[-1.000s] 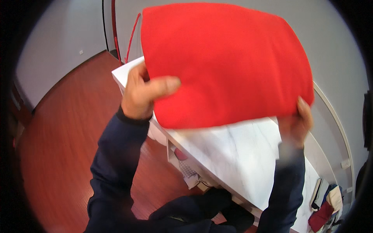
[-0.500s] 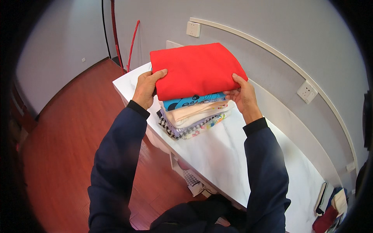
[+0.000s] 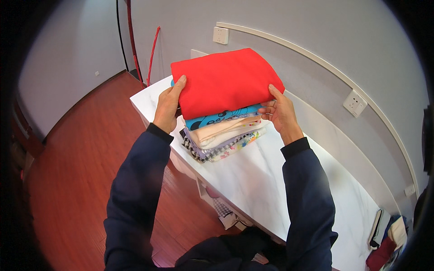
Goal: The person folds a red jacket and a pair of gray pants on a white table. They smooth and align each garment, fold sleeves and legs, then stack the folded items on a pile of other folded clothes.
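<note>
Near: dark sleeves [image 3: 135, 185] reach forward; left hand [image 3: 167, 107] and right hand [image 3: 284, 116] pinch opposite sides of the red folded cloth [image 3: 228, 83], thumbs on top, fingers lower, presumably so the fold stays flat and square. Whether fingers also catch the blue printed cloth [image 3: 209, 122] beneath: cannot tell. Red piece sits atop the folded stack [image 3: 212, 140], its wide base likely steadying it, on the marbled tabletop [image 3: 257, 189]. Beyond: grey wall [image 3: 289, 27], sockets [image 3: 355, 103].
</note>
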Demonstrator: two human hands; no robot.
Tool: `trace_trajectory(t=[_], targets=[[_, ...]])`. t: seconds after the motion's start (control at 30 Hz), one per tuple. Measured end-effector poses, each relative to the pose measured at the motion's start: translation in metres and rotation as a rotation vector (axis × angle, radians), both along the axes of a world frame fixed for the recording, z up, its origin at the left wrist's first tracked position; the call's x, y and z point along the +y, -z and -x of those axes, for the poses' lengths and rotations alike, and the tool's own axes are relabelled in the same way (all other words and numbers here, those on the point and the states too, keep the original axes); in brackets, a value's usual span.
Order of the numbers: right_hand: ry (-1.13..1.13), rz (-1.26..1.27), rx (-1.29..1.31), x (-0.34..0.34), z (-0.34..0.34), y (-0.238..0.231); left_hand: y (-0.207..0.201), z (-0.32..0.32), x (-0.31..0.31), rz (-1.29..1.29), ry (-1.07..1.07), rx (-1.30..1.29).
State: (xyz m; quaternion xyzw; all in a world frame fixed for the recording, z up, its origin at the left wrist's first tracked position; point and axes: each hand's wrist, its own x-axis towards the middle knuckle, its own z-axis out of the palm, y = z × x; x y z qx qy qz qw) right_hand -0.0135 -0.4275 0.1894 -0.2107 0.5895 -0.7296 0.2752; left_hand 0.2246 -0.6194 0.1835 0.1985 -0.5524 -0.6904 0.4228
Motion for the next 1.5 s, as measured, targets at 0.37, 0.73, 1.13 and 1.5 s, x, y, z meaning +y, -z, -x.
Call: trace_trajectory(t=[0.37,0.73,1.13,1.5], targets=[[-0.042,0.061,0.02,0.054,-0.039,0.017,0.007,-0.02,0.025,0.158,-0.175,-0.047],[-0.101,0.114,0.161,0.17,-0.111,0.083,0.078,-0.002,0.219,0.339,0.132,0.065],[0.296,-0.243,0.09,0.396,-0.106,0.124,0.148,0.066,0.402,0.193,0.743,-0.224],[1.383,-0.85,0.572,0.733,0.016,0.172,0.172,0.114,0.487,0.614,0.74,-0.115]])
